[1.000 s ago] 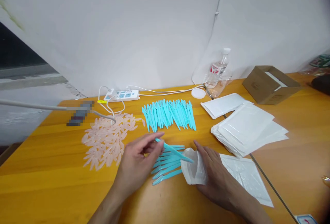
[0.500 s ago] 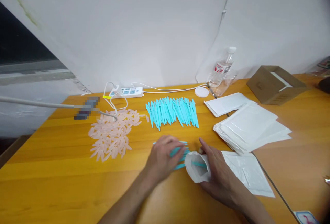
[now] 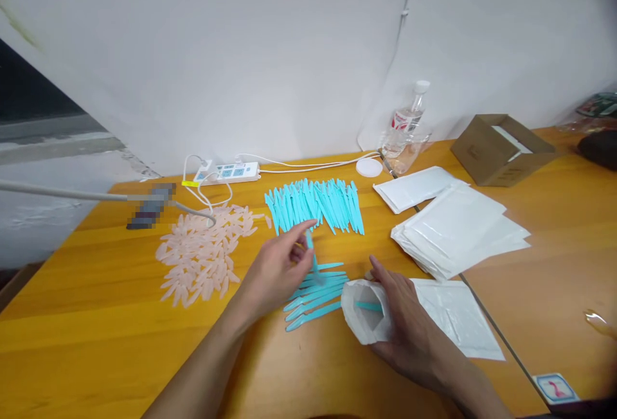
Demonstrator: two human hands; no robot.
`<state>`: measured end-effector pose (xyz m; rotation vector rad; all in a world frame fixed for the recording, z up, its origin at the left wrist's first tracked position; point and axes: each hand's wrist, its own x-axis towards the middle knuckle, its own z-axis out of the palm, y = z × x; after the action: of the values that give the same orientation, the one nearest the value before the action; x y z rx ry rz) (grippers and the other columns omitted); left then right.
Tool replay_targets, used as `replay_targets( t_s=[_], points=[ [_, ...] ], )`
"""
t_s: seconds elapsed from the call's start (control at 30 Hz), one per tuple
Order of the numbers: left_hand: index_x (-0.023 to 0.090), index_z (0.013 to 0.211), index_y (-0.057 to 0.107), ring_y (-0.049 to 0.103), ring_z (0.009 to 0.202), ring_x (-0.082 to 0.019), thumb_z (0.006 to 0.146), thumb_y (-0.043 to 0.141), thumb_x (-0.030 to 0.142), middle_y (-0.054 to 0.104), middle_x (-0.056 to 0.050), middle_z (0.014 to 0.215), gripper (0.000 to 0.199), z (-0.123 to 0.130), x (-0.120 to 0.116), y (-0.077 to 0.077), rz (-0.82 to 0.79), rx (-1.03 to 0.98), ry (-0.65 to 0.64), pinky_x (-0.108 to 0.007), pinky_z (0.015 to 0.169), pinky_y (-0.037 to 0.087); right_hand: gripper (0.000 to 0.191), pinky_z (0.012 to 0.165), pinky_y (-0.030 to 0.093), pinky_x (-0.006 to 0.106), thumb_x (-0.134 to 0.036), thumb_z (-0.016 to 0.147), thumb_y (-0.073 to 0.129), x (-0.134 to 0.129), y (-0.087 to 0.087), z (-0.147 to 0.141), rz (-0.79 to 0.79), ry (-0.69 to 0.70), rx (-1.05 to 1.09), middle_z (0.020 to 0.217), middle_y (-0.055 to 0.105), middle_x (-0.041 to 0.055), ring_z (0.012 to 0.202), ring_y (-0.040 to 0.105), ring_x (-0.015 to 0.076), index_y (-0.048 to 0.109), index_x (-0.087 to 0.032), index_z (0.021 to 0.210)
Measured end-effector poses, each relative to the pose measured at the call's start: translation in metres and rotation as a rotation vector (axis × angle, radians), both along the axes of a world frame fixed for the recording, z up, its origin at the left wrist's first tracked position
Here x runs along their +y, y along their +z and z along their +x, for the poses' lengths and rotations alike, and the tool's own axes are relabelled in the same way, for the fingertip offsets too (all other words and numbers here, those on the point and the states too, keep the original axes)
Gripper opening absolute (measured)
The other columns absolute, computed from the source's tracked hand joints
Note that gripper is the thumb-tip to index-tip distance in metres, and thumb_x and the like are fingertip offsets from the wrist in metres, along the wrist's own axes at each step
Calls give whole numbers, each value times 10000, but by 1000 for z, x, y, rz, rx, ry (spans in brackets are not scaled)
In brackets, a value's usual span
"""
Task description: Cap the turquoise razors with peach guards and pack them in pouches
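Observation:
My left hand pinches one slim turquoise eyebrow razor between thumb and fingers, tilted above a small loose row of razors on the table. My right hand is wrapped around a white padded mailer, its mouth spread and facing left. Inside the mailer, a turquoise strip shows; the rest of its inside is in shadow. Behind my left hand, a larger row of turquoise razors lies side by side. Left of them spreads a heap of pale pink leaf-shaped pieces.
White mailers are stacked at the right, with another mailer in front. Farther back stand a clear bottle and a cardboard box. A power strip with white cables lies along the wall, beside a white disc.
My left hand has moved left and slightly up from the small row, lifting one razor. More of the small row shows. My right hand still holds the mailer; the view has shifted slightly.

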<state>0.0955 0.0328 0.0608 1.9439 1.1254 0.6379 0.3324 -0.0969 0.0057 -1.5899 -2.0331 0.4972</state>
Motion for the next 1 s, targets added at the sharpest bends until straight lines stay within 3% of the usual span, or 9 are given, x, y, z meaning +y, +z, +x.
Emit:
replay_targets(
  t_s=[0.13,0.23,0.37,0.43,0.53,0.63,0.73,0.87,1.0],
  points=[
    [222,1275,575,693,680,-133,936,637,323,663,0,828,360,-10,-42,11,-146,-342,155,-236,630,564,1077,1019,469,543,-175,746,649,0,5,-5,16,0,59,1330,516,161,1201,537,337,-3,-218,1601],
    [218,1153,656,662,680,-124,943,636,263,702,-3,813,215,8,-73,-6,44,-256,216,-246,659,546,1086,1023,472,543,-177,739,648,1,6,-9,26,16,87,1347,501,161,1216,530,339,-7,-221,1604],
    [250,1180,699,648,966,-196,971,569,200,740,-50,1091,251,32,-93,-31,329,-109,-99,-359,876,515,1078,1034,471,545,-164,742,631,-1,3,-10,47,6,113,1358,481,161,1235,519,338,-9,-231,1607],
    [245,1213,700,621,1030,-211,977,559,219,710,-73,1153,276,30,-85,-39,352,-76,-119,-367,902,504,1085,1042,466,551,-156,727,628,-3,1,-8,32,-6,100,1369,469,161,1248,509,344,-2,-238,1607],
    [229,1150,737,619,1016,-211,973,571,243,703,-80,1090,243,16,-50,-47,326,68,-4,-356,895,500,1118,1059,446,565,-143,694,632,-6,-3,-4,-11,4,56,1374,465,158,1263,492,354,-5,-244,1606],
    [244,1037,776,621,1014,-244,911,654,260,715,-62,1060,176,11,-11,-52,303,330,-120,-385,906,486,1107,1067,430,574,-144,701,637,-7,-5,-4,-28,24,18,1357,478,156,1260,488,352,4,-240,1604],
    [216,895,781,637,958,-248,877,658,211,728,-59,974,124,21,11,-54,247,433,-161,-376,870,487,1103,1074,420,577,-136,691,635,-6,-6,-5,-33,21,1,1359,482,160,1264,485,354,21,-225,1603],
    [197,852,741,656,857,-208,866,614,145,729,-36,863,138,26,13,-43,191,404,-155,-317,779,495,1106,1061,434,564,-131,674,630,-4,-5,-5,-16,14,-1,1347,504,160,1246,504,355,36,-207,1603],
    [227,1291,611,654,723,-135,937,577,212,709,-12,906,356,-5,-7,-12,74,45,105,-249,671,509,1077,1054,432,572,-159,718,631,3,2,-9,8,46,23,1364,498,169,1254,505,355,18,-211,1603]
  ],
)
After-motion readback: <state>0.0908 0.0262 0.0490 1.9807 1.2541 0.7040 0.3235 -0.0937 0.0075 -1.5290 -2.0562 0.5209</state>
